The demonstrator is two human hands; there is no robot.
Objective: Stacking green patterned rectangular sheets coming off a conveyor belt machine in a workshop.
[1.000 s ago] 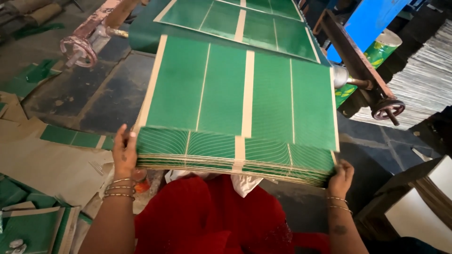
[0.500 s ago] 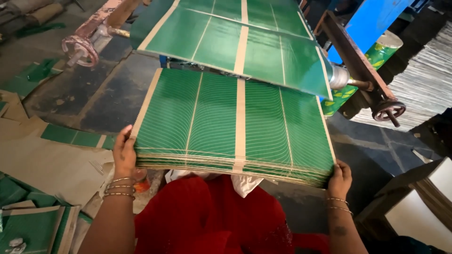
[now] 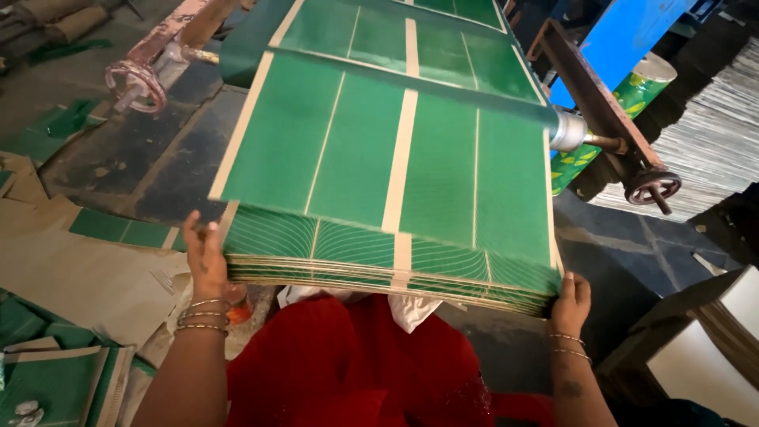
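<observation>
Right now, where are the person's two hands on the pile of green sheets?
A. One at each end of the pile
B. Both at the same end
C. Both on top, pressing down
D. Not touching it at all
A: the left hand grips one end of the pile of green sheets and the right hand grips the other end.

left hand (image 3: 205, 257): we see only the thumb and palm edge; the fingers are hidden under the stack of green sheets (image 3: 387, 269).
right hand (image 3: 571, 300): its fingers are also hidden under the stack.
top sheet (image 3: 395, 158): its far end is blurred.
white boards (image 3: 711, 340): cut off by the right edge.
floor sheets (image 3: 47, 379): cut off at the left and bottom edges.
</observation>
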